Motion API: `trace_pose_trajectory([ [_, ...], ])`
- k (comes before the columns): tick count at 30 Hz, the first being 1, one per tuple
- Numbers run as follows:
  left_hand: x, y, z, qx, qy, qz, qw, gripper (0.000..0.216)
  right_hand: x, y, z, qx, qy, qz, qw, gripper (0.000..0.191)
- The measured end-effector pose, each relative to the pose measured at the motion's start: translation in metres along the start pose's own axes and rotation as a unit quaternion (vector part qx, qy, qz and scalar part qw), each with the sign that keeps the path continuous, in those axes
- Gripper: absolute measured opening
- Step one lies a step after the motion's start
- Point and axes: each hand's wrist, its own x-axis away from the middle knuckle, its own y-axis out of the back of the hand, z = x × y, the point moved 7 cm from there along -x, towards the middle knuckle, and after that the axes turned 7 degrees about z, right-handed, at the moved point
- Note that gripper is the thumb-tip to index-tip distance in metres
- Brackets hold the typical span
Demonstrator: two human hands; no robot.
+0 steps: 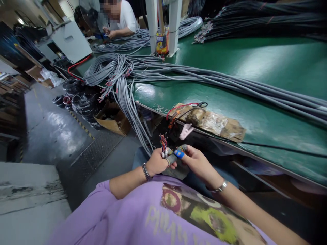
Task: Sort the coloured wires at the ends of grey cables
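Note:
My left hand (157,162) is closed around the ends of several grey cables. Thin coloured wires (164,141) fan upward out of that grip, with white collars at their base. From there the grey cables (131,105) run up over the table edge. My right hand (198,160) meets the left fingertips with thumb and fingers pinched together; what lies between them is too small to make out. Blue tape (179,154) wraps the right thumb, and grey coverings sit on other fingertips of both hands.
On the green table (219,51) lie a long grey cable bundle (204,75), a coil (107,68) and a taped cardboard strip (212,122) with red and black leads. A pink clip (186,131) hangs at the edge. A cardboard box (113,117) stands below; a co-worker (125,18) sits beyond.

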Motion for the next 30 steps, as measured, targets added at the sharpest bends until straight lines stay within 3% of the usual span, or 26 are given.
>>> trace_pose_trajectory([
  [6, 0.001, 0.002, 0.005, 0.006, 0.008, -0.010, 1.000, 0.041, 0.000, 0.005, -0.002, 0.025, 0.008, -0.012, 1.000, 0.037],
  [13, 0.004, 0.008, 0.003, 0.080, -0.032, -0.062, 0.994, 0.041, 0.001, -0.001, -0.019, -0.133, -0.043, -0.036, 0.990, 0.031],
  [18, 0.004, 0.007, 0.002, 0.086, -0.026, -0.062, 0.994, 0.039, 0.003, -0.002, -0.005, -0.080, 0.006, -0.020, 0.997, 0.030],
  [21, 0.003, 0.003, 0.001, 0.072, -0.010, -0.040, 0.997, 0.039, 0.004, -0.007, 0.008, -0.054, 0.030, 0.013, 0.998, 0.031],
  [26, 0.003, -0.014, 0.010, 0.025, 0.061, 0.080, 0.995, 0.039, 0.001, 0.001, 0.017, -0.006, 0.045, -0.012, 0.999, 0.035],
  [28, 0.004, -0.016, 0.010, 0.021, 0.062, 0.090, 0.994, 0.039, -0.001, 0.008, 0.018, -0.001, 0.052, -0.032, 0.998, 0.036],
  [30, 0.003, -0.012, 0.007, 0.040, 0.043, 0.064, 0.996, 0.040, -0.001, 0.018, 0.019, -0.013, 0.066, -0.076, 0.995, 0.033],
])
